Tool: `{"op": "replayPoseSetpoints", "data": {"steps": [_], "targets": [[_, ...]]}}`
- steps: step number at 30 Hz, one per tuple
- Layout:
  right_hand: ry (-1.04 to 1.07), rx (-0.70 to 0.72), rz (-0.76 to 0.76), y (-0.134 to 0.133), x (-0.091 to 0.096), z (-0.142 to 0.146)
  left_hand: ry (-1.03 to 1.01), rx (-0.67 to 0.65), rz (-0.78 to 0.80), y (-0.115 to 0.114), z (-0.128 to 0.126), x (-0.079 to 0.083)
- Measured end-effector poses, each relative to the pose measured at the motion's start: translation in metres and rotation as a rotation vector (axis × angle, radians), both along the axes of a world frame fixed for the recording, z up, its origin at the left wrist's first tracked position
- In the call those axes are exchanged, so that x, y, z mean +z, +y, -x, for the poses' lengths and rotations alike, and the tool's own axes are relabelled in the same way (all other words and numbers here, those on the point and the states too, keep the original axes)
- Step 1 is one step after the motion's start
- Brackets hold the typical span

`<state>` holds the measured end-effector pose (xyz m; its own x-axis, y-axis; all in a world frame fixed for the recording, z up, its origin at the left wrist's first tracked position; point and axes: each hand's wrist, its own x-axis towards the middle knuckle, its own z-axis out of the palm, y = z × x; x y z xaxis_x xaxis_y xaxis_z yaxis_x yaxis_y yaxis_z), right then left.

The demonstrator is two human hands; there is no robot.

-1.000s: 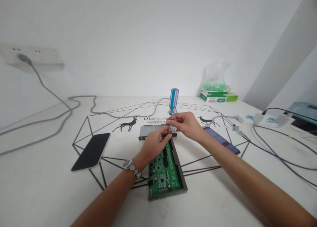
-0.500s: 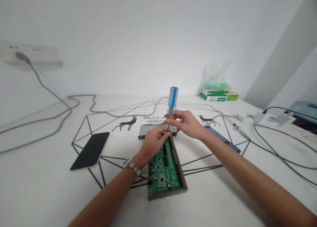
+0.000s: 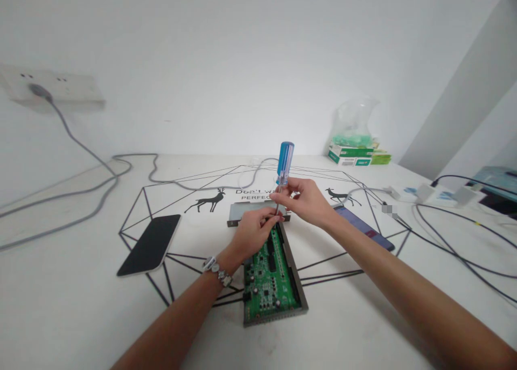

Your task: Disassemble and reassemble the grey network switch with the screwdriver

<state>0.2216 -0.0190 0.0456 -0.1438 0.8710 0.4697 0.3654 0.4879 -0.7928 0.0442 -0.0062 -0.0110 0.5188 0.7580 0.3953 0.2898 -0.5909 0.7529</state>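
A green circuit board point(image 3: 270, 284) lies in a grey case tray on the white table. A screwdriver with a clear blue handle point(image 3: 285, 162) stands upright over the board's far end. My right hand point(image 3: 307, 200) pinches it just below the handle. My left hand point(image 3: 252, 232), with a watch on the wrist, is closed round the lower shaft near the tip, resting on the board's far edge. The tip itself is hidden by my fingers.
A grey metal cover point(image 3: 242, 214) lies just beyond the board. A dark phone point(image 3: 150, 244) lies to the left, another phone point(image 3: 365, 228) to the right. Grey cables point(image 3: 92, 189) run from a wall socket; chargers and black cables sit at right. Green boxes point(image 3: 351, 155) stand at the back.
The screwdriver and both hands have stayed at the board's far end, shifting only slightly; the handle now leans a bit more to the right.
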Motion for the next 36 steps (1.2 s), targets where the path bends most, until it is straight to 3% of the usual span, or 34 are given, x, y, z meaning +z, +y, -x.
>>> {"op": "replayPoseSetpoints", "data": {"steps": [6,20,23,30,36], "targets": [[0.088,0.129,0.064,-0.001,0.014,-0.007,-0.011,-0.008,0.01,0.002,0.0,-0.001],[0.033,-0.005,-0.136,0.008,0.01,-0.004,0.048,0.005,0.001,0.0,0.0,0.004],[0.03,-0.083,-0.21,0.005,0.01,0.001,0.084,0.006,-0.041,-0.001,0.001,0.005],[0.008,-0.406,-0.283,-0.004,0.006,0.02,0.259,0.122,-0.224,-0.001,0.001,0.007],[0.001,-0.485,-0.271,-0.008,0.005,0.026,0.387,0.233,-0.308,-0.006,0.002,0.011]]}}
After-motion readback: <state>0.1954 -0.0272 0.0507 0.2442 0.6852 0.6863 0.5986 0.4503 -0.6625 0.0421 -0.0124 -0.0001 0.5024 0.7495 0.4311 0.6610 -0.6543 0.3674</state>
